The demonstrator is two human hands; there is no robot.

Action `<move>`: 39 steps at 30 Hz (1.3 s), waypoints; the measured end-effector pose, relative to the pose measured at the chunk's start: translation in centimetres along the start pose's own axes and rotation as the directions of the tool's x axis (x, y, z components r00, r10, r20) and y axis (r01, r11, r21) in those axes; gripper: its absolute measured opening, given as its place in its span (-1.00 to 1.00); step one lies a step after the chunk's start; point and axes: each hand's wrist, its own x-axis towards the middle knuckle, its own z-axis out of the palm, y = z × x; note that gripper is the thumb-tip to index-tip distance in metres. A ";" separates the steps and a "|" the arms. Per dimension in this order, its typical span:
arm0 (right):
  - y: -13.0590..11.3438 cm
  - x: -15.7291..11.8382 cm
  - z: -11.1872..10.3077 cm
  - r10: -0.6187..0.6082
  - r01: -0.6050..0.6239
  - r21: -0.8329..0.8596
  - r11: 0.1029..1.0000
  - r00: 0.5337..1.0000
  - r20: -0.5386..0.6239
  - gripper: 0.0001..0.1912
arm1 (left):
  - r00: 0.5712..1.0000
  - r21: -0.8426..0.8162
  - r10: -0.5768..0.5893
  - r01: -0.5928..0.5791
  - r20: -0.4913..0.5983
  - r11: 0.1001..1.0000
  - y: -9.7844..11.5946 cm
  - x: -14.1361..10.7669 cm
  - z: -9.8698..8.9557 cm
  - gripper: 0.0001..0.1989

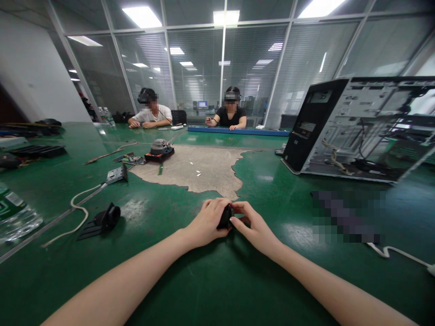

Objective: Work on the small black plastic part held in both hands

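Observation:
A small black part (pixel 224 218) is held between my two hands just above the green table (pixel 190 280), near the middle of the view. My left hand (pixel 210 220) wraps round its left side, with the fingers over the top and the thumb below. On the other side, my right hand (pixel 249 225) pinches the part's right edge between thumb and fingers. Much of the part is hidden by the fingers, so its exact shape does not show.
An open computer case (pixel 343 131) stands at the right. At the left are a black fan piece (pixel 108 218), a metal bracket (pixel 117 174), and a plastic bottle (pixel 16 213). A cooler (pixel 159 149) sits farther back. Two people sit across the table.

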 end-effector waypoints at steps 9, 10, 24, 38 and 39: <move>-0.1 -0.1 -0.1 -0.045 0.045 0.009 0.999 0.999 0.017 -0.81 | 1.000 -0.004 -0.004 0.004 0.001 1.000 0.0 -0.1 0.1 -0.42; -0.1 -0.1 -0.2 -0.057 0.057 -0.006 0.998 0.998 -0.003 -0.83 | 1.000 -0.005 -0.003 0.003 0.001 1.000 0.0 -0.1 0.1 -0.43; -0.3 -0.1 -0.1 0.008 -0.009 0.017 1.000 0.998 0.065 -0.71 | 1.000 -0.013 -0.006 0.006 0.012 1.000 0.1 0.0 -0.1 -0.43; 0.0 0.1 0.0 0.018 -0.018 0.043 0.999 1.000 0.006 -0.73 | 1.000 -0.004 0.000 0.000 0.004 1.000 0.1 0.0 -0.1 -0.43; 0.0 0.1 0.0 0.032 -0.033 0.052 0.998 0.999 0.018 -0.73 | 1.000 -0.004 0.000 0.000 0.004 1.000 0.1 0.0 -0.1 -0.42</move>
